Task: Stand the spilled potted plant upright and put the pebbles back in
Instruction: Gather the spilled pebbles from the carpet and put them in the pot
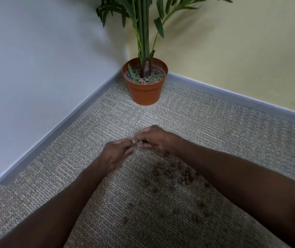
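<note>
Pebbles (177, 173) lie scattered on the grey woven carpet (206, 119) in the lower right part of the frame, with the thickest cluster just below the right forearm and single ones spread lower toward the bottom centre. They are blurred, so their exact count cannot be told. The potted plant (144, 33) stands upright in the upper centre of the frame, in the corner where the pale grey wall (44, 51) on the left meets the yellow wall (241, 56) on the right. Its orange pot (145, 92) rests on the carpet, close to the grey baseboard (232, 94), and more pebbles fill the pot around the green stems; 2 narrow leaves lie on top of them.

Both bare arms reach in from the bottom edge and meet in the middle of the frame, above the carpet and well apart from the pot. The left hand (116, 153) has its fingers curled inward, and the right hand (152, 138) is also curled, with the fingertips of the 2 hands touching or almost touching. Whether either hand grips any pebble I cannot tell, because the palms face away and the picture is blurred there
</note>
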Demonstrator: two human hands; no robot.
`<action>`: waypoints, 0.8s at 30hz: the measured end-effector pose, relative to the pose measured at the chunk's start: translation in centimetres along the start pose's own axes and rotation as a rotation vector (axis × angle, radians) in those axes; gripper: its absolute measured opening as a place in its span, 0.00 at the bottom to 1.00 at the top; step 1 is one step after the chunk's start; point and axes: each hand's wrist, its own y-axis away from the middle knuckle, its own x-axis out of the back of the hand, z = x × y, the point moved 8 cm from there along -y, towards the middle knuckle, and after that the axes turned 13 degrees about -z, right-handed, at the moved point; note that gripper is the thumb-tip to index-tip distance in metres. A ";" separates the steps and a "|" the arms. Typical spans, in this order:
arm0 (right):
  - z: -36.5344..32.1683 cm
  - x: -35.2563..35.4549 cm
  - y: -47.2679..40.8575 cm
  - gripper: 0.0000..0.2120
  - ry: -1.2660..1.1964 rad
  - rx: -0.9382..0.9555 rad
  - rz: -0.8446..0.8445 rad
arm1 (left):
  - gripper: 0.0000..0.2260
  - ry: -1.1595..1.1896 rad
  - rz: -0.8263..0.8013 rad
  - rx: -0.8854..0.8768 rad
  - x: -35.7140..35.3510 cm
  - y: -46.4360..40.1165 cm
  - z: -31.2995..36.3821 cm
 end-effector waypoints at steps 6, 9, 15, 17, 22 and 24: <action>-7.8 3.3 -0.2 0.12 -0.199 0.062 -0.020 | 0.12 0.200 -0.134 -0.010 -2.3 -4.5 8.0; -13.1 5.3 -0.2 0.13 -0.275 0.151 0.003 | 0.16 0.164 -0.195 -0.041 -3.8 -7.0 13.2; -20.6 9.7 -1.7 0.05 -0.021 0.250 0.358 | 0.03 -0.047 -0.086 -0.170 -7.3 -10.4 22.4; -21.3 10.3 -2.2 0.04 0.126 0.209 0.446 | 0.04 -0.170 -0.095 -0.160 -8.3 -10.8 23.1; -20.7 10.6 -3.0 0.08 0.193 0.214 0.372 | 0.07 -0.213 -0.034 -0.264 -7.9 -10.9 22.6; -20.2 11.4 -2.0 0.02 0.182 0.279 0.424 | 0.07 -0.320 0.020 -0.314 -6.6 -10.6 21.6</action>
